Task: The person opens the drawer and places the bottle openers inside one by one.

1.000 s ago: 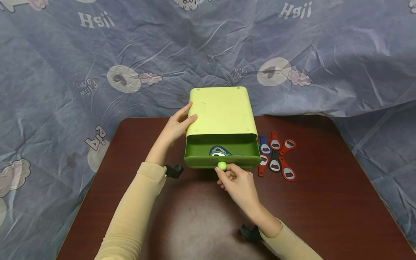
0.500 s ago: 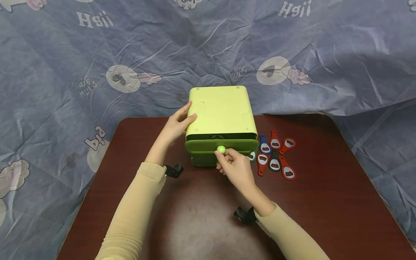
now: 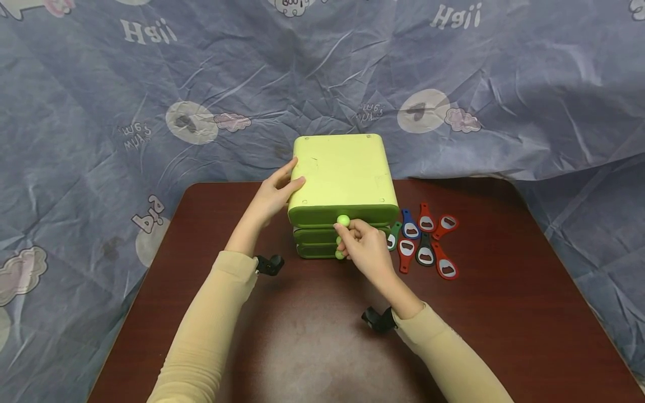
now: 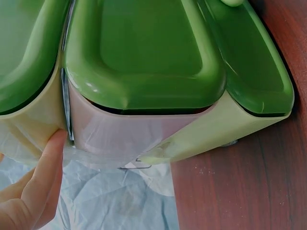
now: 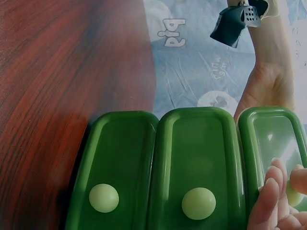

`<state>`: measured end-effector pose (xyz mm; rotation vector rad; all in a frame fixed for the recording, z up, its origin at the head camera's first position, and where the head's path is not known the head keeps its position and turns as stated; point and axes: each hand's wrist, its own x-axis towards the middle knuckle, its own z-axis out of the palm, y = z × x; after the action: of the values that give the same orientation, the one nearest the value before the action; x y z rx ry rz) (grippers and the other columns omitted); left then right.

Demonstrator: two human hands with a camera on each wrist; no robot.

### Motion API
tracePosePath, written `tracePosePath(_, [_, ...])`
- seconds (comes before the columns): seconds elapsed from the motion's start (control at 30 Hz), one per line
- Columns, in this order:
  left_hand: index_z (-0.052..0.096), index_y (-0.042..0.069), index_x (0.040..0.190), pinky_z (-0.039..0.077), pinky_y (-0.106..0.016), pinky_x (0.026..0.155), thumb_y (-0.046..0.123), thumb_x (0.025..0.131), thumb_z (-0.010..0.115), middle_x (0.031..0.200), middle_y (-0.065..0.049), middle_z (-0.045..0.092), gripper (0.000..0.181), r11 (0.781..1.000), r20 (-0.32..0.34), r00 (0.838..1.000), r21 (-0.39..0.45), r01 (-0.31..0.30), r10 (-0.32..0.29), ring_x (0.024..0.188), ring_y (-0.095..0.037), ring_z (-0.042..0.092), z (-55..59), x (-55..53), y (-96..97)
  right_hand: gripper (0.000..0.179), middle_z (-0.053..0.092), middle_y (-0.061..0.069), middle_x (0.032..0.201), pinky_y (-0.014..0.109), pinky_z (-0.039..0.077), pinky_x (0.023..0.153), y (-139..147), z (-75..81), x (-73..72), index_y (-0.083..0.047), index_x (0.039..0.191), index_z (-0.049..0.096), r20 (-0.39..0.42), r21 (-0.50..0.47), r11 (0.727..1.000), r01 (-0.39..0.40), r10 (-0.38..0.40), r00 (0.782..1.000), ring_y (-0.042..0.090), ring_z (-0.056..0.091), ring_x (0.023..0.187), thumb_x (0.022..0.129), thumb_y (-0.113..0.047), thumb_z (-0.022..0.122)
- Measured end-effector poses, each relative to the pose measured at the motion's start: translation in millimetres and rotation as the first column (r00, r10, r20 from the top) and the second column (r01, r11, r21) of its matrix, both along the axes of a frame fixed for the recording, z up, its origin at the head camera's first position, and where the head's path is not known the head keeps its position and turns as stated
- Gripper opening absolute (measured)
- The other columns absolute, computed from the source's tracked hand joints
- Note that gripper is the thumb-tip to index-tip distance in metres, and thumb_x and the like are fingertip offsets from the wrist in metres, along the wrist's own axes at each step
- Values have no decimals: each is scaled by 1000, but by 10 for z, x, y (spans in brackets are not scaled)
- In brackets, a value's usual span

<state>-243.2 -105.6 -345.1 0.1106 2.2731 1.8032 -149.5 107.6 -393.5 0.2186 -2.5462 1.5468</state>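
A small drawer unit (image 3: 342,170) with a pale yellow top and three green drawers stands on the table. The top drawer (image 3: 312,216) is fully in, its front flush with the casing. My right hand (image 3: 370,249) pinches that drawer's round light-green knob (image 3: 343,220) between thumb and fingers. In the right wrist view the knobs of the middle drawer (image 5: 198,203) and bottom drawer (image 5: 103,198) show plainly. My left hand (image 3: 274,196) rests on the unit's left side, thumb at the top edge; in the left wrist view its extended fingers (image 4: 45,177) press the side wall.
Several bottle openers lie right of the unit, among them a black one (image 3: 425,254), a blue one (image 3: 410,226) and a green one (image 3: 393,238) partly behind the unit. A grey-blue printed cloth (image 3: 252,73) hangs behind the dark red table (image 3: 504,291).
The top drawer, pulled out with a blue-rimmed bottle opener visible inside, has slid back into the unit. My right hand has moved forward with its knob; the left hand has stayed put.
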Motion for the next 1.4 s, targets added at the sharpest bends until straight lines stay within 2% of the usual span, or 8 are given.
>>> tracePosePath(0.3, [32, 45, 151, 59, -40, 85, 39, 98, 61, 153, -8, 42, 61, 1000, 4, 1000, 4, -5, 5, 117, -30, 62, 15, 13, 2, 38, 69, 2, 64, 23, 51, 51, 30, -23, -4, -3, 90, 69, 4, 4, 1000, -7, 7, 1000, 27, 69, 61, 97, -40, 63])
tracePosePath(0.67, [32, 45, 151, 59, -41, 85, 39, 98, 61, 153, -8, 43, 61, 1000, 4, 1000, 4, -11, 11, 116, -30, 62, -9, 7, -1, 31, 68, 4, 64, 25, 52, 52, 10, -119, 18, -10, 93, 70, -27, -62, 998, 30, -32, 999, 33, 68, 62, 95, -41, 66])
tracePosePath(0.83, [31, 45, 152, 59, -40, 84, 40, 98, 60, 153, -8, 44, 61, 1000, -9, 1000, -6, -9, 9, 116, -30, 63, 1, 11, -3, 29, 69, 10, 67, 26, 52, 52, 18, -181, 71, -13, 97, 71, -17, -62, 998, 32, -34, 999, 25, 66, 59, 93, -42, 68])
tracePosePath(0.97, [31, 45, 152, 58, -41, 84, 40, 98, 60, 152, -8, 44, 61, 1000, -15, 1000, -21, -10, 10, 116, -30, 63, 9, 9, 3, 26, 70, 9, 67, 26, 53, 52, 41, -275, 119, -13, 94, 72, 5, -49, 997, 57, -56, 998, 15, 64, 56, 92, -39, 69])
tracePosePath(1.17, [32, 46, 151, 58, -41, 86, 41, 98, 61, 153, -7, 43, 61, 1000, -8, 1000, -21, -17, 17, 117, -30, 63, 10, 1, 10, 29, 68, 2, 61, 25, 52, 50, 77, -438, 119, -14, 87, 72, 81, -3, 993, 122, -121, 989, 15, 64, 54, 91, -43, 70])
tracePosePath(1.4, [32, 45, 151, 59, -40, 84, 41, 98, 60, 153, -7, 43, 60, 1000, -16, 1000, -21, -15, 15, 115, -30, 63, 1, 6, 8, 29, 69, 2, 62, 25, 51, 49, 46, -557, 48, -11, 93, 74, 99, 45, 992, 115, -119, 988, 11, 63, 52, 91, -40, 70])
